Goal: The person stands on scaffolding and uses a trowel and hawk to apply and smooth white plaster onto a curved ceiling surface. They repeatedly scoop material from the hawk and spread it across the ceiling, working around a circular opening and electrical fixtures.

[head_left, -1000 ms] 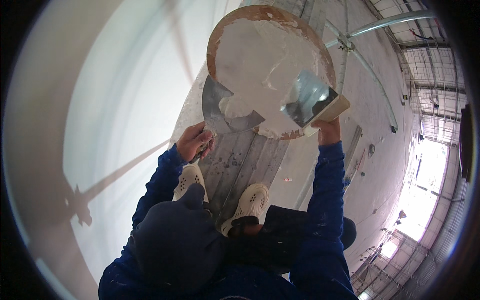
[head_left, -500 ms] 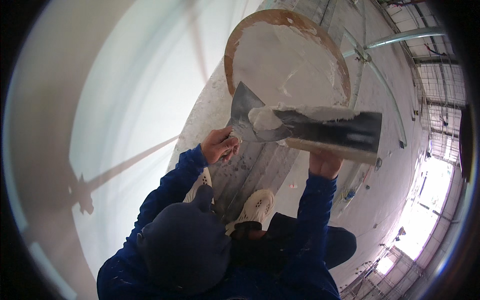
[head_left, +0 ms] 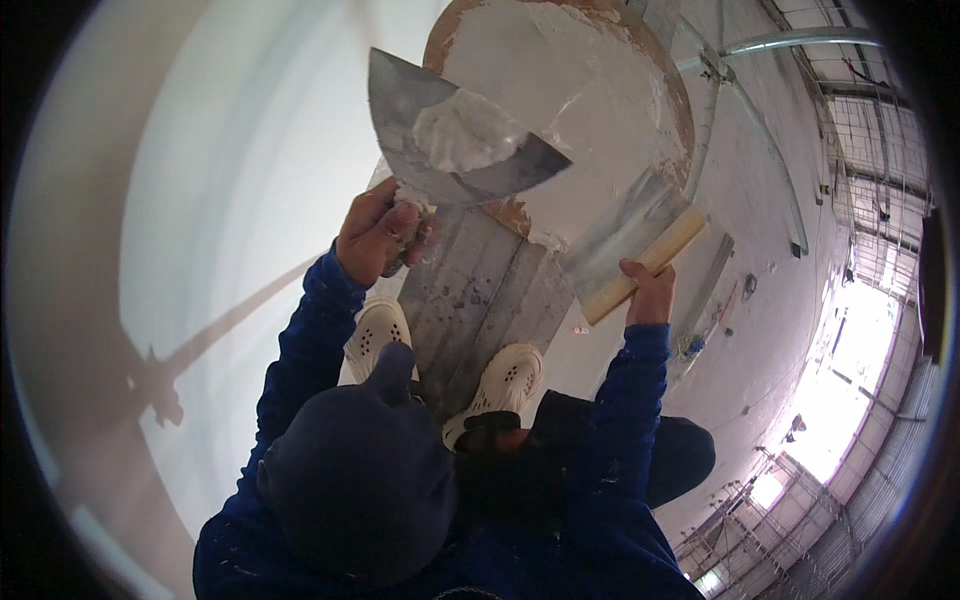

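White wall (head_left: 220, 200), grey planks (head_left: 470, 290) and a round, plaster-smeared board (head_left: 440, 40), with a bladed tool in each hand.
The board, brown at its rim, lies over the planks' far end; the broad, flared putty knife (head_left: 393, 100) overlaps its near left part in view, and the wooden-handled plastering trowel (head_left: 625, 230) tilts by its near right edge. The left hand (head_left: 375, 238) is closed round the knife's plaster-caked handle; the right hand (head_left: 651, 292) grips the trowel's handle, thumb on top, other fingers mostly hidden. A plaster dollop (head_left: 465, 132) sits mid-blade on the knife.
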`<state>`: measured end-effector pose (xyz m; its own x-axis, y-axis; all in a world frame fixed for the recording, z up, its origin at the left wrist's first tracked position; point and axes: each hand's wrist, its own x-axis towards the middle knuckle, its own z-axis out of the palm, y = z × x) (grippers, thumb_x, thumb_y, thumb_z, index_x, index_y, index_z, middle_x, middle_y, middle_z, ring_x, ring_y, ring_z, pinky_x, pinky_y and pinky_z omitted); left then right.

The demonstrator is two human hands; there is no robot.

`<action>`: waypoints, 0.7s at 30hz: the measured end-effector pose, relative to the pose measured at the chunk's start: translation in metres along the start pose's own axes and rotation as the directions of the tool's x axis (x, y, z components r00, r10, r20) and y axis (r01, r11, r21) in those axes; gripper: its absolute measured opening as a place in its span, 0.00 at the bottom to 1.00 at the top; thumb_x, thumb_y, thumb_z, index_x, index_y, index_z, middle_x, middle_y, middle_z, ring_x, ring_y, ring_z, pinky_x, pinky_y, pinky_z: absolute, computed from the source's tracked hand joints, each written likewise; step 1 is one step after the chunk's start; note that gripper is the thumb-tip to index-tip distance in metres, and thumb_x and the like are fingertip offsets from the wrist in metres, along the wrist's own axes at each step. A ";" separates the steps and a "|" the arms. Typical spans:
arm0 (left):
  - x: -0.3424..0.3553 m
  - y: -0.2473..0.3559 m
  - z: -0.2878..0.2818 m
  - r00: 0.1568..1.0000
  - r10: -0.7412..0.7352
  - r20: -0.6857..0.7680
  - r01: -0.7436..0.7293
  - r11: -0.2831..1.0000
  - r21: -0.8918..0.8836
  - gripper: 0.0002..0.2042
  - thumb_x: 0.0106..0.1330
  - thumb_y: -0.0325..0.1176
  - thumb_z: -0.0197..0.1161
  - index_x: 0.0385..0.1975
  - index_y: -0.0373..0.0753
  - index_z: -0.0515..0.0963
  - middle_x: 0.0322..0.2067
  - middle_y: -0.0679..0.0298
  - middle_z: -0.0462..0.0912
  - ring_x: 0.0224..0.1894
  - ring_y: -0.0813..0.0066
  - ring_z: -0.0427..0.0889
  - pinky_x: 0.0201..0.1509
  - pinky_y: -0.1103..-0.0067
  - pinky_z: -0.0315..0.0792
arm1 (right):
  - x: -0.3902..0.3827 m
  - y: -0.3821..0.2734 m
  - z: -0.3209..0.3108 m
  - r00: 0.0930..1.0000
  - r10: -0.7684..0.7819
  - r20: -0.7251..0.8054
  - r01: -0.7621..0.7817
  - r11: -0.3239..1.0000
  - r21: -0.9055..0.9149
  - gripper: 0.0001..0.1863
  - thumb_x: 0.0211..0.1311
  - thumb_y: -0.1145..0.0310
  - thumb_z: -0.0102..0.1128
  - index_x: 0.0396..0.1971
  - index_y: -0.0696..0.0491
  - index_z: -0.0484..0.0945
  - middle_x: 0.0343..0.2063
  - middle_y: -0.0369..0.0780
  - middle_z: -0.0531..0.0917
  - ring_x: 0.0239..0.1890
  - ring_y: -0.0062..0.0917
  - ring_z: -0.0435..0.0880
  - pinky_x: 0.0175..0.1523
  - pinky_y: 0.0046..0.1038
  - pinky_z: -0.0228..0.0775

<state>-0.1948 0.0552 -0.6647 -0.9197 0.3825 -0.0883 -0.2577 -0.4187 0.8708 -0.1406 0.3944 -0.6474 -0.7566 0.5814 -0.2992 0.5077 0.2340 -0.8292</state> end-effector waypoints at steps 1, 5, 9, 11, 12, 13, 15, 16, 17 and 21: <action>0.000 -0.005 -0.002 1.000 -0.002 -0.019 0.002 1.000 0.008 0.21 0.61 0.47 0.50 0.38 0.31 0.66 0.20 0.62 0.72 0.14 0.80 0.69 0.15 0.85 0.64 | 0.004 0.012 -0.006 0.997 -0.005 -0.072 0.002 0.999 -0.033 0.15 0.38 0.72 0.60 0.29 0.62 0.73 0.22 0.43 0.77 0.26 0.31 0.77 0.35 0.29 0.68; -0.003 -0.022 -0.013 1.000 -0.019 0.002 0.019 0.999 -0.031 0.19 0.64 0.44 0.48 0.39 0.30 0.66 0.20 0.61 0.72 0.15 0.80 0.68 0.18 0.85 0.64 | 0.011 0.054 -0.009 0.989 -0.070 -0.133 -0.030 0.775 -0.631 0.20 0.39 0.67 0.58 0.37 0.58 0.73 0.29 0.48 0.79 0.34 0.41 0.77 0.42 0.35 0.67; -0.005 -0.025 -0.015 0.999 -0.032 -0.003 0.032 0.999 -0.024 0.19 0.63 0.44 0.48 0.39 0.30 0.66 0.20 0.61 0.72 0.15 0.80 0.68 0.18 0.85 0.63 | 0.011 0.063 0.024 0.990 0.044 -0.135 -0.124 0.725 -0.677 0.23 0.40 0.64 0.55 0.42 0.53 0.72 0.34 0.49 0.79 0.38 0.44 0.76 0.46 0.38 0.66; -0.005 -0.028 -0.020 0.999 -0.042 -0.003 0.042 0.999 -0.025 0.19 0.63 0.44 0.48 0.39 0.30 0.66 0.20 0.61 0.72 0.15 0.79 0.68 0.18 0.85 0.64 | 0.012 0.060 0.042 0.991 0.060 -0.117 -0.124 0.723 -0.680 0.23 0.39 0.64 0.55 0.41 0.53 0.72 0.34 0.49 0.79 0.39 0.43 0.76 0.47 0.37 0.65; -0.005 -0.028 -0.022 0.999 -0.043 -0.007 0.043 0.999 -0.029 0.19 0.63 0.44 0.48 0.38 0.30 0.66 0.20 0.61 0.72 0.15 0.79 0.68 0.18 0.85 0.64 | 0.013 0.058 0.050 0.994 0.054 -0.099 -0.107 0.744 -0.659 0.23 0.38 0.63 0.56 0.40 0.55 0.72 0.34 0.49 0.79 0.40 0.43 0.76 0.47 0.36 0.65; -0.005 -0.028 -0.024 0.999 -0.045 -0.011 0.044 0.998 -0.035 0.19 0.63 0.44 0.48 0.38 0.30 0.66 0.20 0.61 0.72 0.15 0.79 0.68 0.18 0.84 0.64 | 0.014 0.056 0.057 0.995 0.049 -0.082 -0.090 0.764 -0.638 0.23 0.37 0.63 0.56 0.38 0.56 0.73 0.34 0.49 0.78 0.40 0.42 0.76 0.47 0.35 0.65; -0.007 -0.026 -0.026 0.999 -0.043 -0.030 0.042 0.998 -0.044 0.19 0.63 0.44 0.48 0.38 0.30 0.66 0.20 0.61 0.72 0.15 0.79 0.68 0.18 0.84 0.63 | 0.015 0.051 0.066 0.993 0.118 0.004 -0.089 0.773 -0.629 0.25 0.37 0.60 0.57 0.38 0.59 0.72 0.36 0.51 0.77 0.41 0.41 0.76 0.47 0.35 0.65; -0.007 -0.026 -0.028 0.998 -0.039 -0.042 0.037 0.998 -0.049 0.19 0.63 0.44 0.48 0.38 0.30 0.66 0.20 0.61 0.72 0.15 0.79 0.68 0.18 0.84 0.63 | 0.016 0.050 0.073 0.992 0.125 0.027 -0.081 0.778 -0.623 0.26 0.37 0.60 0.57 0.38 0.60 0.72 0.36 0.51 0.76 0.41 0.41 0.76 0.47 0.34 0.65; -0.006 -0.027 -0.029 0.998 -0.035 -0.051 0.032 0.998 -0.056 0.19 0.63 0.44 0.48 0.38 0.30 0.65 0.20 0.61 0.72 0.14 0.79 0.68 0.18 0.84 0.63 | 0.017 0.049 0.079 0.990 0.131 0.046 -0.075 0.783 -0.618 0.26 0.37 0.59 0.57 0.38 0.61 0.72 0.36 0.52 0.76 0.41 0.41 0.76 0.47 0.34 0.64; -0.002 -0.031 -0.034 0.996 -0.042 -0.075 0.039 0.999 -0.038 0.22 0.61 0.49 0.50 0.37 0.31 0.65 0.18 0.61 0.71 0.12 0.80 0.68 0.15 0.85 0.63 | 0.029 0.040 0.110 0.941 0.318 0.117 -0.240 0.869 -0.433 0.22 0.41 0.62 0.57 0.34 0.64 0.70 0.33 0.50 0.73 0.34 0.40 0.78 0.39 0.33 0.73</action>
<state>-0.1949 0.0396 -0.7074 -0.9278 0.3366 -0.1609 -0.3046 -0.4344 0.8477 -0.1875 0.3352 -0.7408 -0.5987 0.5301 -0.6005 0.8009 0.4010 -0.4446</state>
